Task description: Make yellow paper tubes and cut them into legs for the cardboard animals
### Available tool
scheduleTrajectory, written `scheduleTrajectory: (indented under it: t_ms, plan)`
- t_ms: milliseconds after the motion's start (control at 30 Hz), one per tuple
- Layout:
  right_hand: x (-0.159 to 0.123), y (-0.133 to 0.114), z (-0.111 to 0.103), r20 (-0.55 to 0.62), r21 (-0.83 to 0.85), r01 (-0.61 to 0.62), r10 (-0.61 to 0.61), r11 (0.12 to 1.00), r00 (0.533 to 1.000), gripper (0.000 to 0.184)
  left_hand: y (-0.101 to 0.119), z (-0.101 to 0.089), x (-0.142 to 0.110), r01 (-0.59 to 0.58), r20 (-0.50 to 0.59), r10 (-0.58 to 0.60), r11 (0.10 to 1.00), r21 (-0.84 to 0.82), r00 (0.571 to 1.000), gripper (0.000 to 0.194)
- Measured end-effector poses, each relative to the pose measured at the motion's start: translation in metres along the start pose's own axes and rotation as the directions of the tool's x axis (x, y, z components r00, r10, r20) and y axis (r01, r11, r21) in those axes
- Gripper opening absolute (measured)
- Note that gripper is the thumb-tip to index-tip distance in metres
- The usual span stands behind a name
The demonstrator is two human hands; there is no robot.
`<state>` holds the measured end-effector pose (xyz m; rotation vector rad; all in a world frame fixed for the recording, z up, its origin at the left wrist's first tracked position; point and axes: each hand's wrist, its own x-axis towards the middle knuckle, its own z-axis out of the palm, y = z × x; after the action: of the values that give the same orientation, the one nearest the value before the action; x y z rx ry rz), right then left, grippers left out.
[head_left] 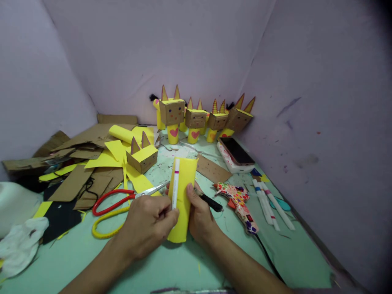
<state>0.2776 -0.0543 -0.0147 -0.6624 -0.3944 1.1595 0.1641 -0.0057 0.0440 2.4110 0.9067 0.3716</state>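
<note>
A yellow paper tube (186, 179) stands roughly upright in front of me, with my right hand (202, 214) wrapped around its right side, thumb on the front. My left hand (150, 224) is closed around the lower end of a white marker (175, 185) with a pink band. The marker points up along the tube's left front; whether it touches the paper I cannot tell. Behind my right hand shows a black-handled tool (212, 202), partly hidden. Scissors (113, 204) with red and yellow handles lie just left of my left hand.
Several cardboard-headed figures (172, 112) stand along the back wall. A loose eared box head (142, 157) sits near cardboard scraps (88, 139) at left. A patterned glue gun (237, 200), white markers (269, 204) and a phone (237, 150) lie at right.
</note>
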Motion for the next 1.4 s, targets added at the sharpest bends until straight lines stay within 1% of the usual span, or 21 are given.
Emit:
scheduleTrajectory:
  t_ms: [267,467,633,800,967,1133,1233,1400]
  plan:
    - [-0.001,0.003,-0.002,0.010,-0.103,0.052,-0.052,0.993,0.999,0.023,-0.003,0.001,0.003,0.029,0.048,-0.029,0.999,0.018,0.998,0.032]
    - [-0.001,0.002,-0.002,0.041,-0.155,0.086,-0.081,0.984,0.996,0.021,-0.002,-0.002,0.005,0.011,0.076,-0.019,0.994,0.106,0.997,0.031]
    - [-0.003,-0.002,0.000,0.081,-0.171,0.107,-0.094,0.979,0.992,0.021,0.000,-0.004,0.005,0.020,0.083,-0.030,0.992,0.127,0.996,0.032]
    - [-0.005,-0.004,0.001,0.067,-0.242,0.114,-0.100,0.964,0.993,0.026,0.000,-0.004,0.005,0.035,0.085,-0.044,0.994,0.103,0.995,0.031]
    - [-0.003,-0.001,0.000,0.094,-0.194,0.137,-0.121,0.971,0.988,0.024,-0.002,-0.003,0.005,0.042,0.078,-0.050,0.995,0.095,0.996,0.031]
    - [-0.002,0.002,-0.004,0.101,-0.191,0.118,-0.100,0.974,0.990,0.025,-0.003,-0.004,0.006,0.058,0.105,-0.064,0.997,0.057,0.992,0.032]
    - [-0.002,0.002,-0.006,0.107,-0.229,0.130,-0.108,0.965,0.988,0.027,-0.006,-0.006,0.008,0.053,0.128,-0.055,0.998,0.015,0.990,0.032]
    - [-0.003,-0.001,-0.005,0.132,-0.290,0.141,-0.107,0.947,0.986,0.039,-0.013,-0.010,0.008,0.077,0.190,-0.060,0.994,-0.084,0.980,0.033]
